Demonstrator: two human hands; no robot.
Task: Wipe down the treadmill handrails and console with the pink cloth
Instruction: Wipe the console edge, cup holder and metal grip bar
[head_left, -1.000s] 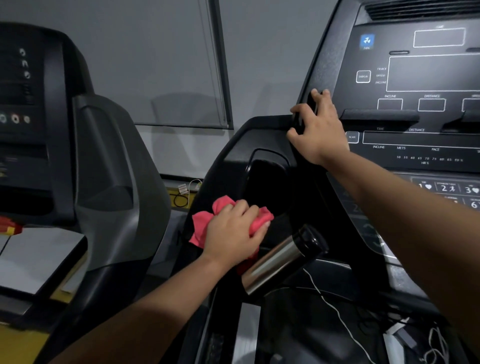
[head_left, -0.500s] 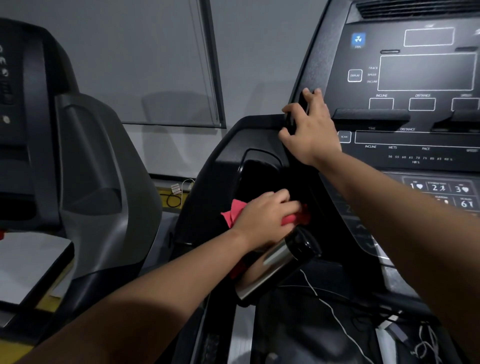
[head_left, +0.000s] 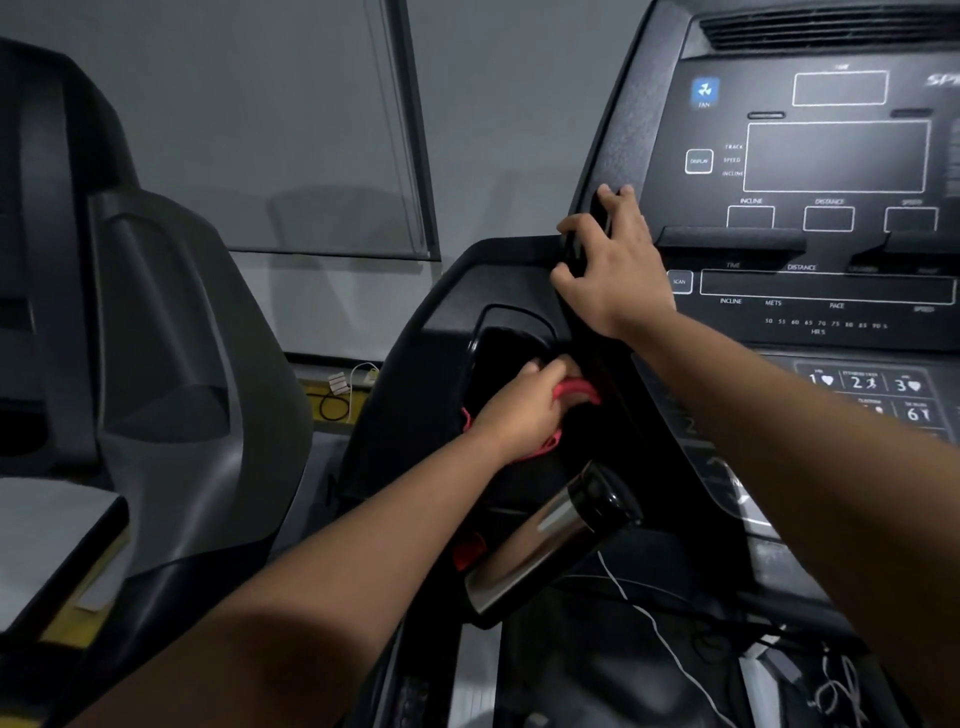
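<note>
My left hand (head_left: 522, 408) grips the pink cloth (head_left: 575, 389) inside the dark cup-holder recess (head_left: 498, 338) on the left wing of the treadmill console (head_left: 831, 291). Most of the cloth is hidden under my fingers; only small pink edges show. My right hand (head_left: 610, 265) holds the console's left edge, with its fingers curled round the rim beside the display panel. Just below my left hand, a chrome handrail grip with a black cap (head_left: 550, 540) sticks out.
A second treadmill (head_left: 156, 338) stands close on the left. A white cord (head_left: 660, 634) hangs from the console down over the dark belt area. Cables and a small white plug (head_left: 340, 384) lie on the floor by the wall.
My left hand has pushed the cloth up and to the right, from the recess's lower rim deep into the recess. My right hand has kept its hold on the console edge.
</note>
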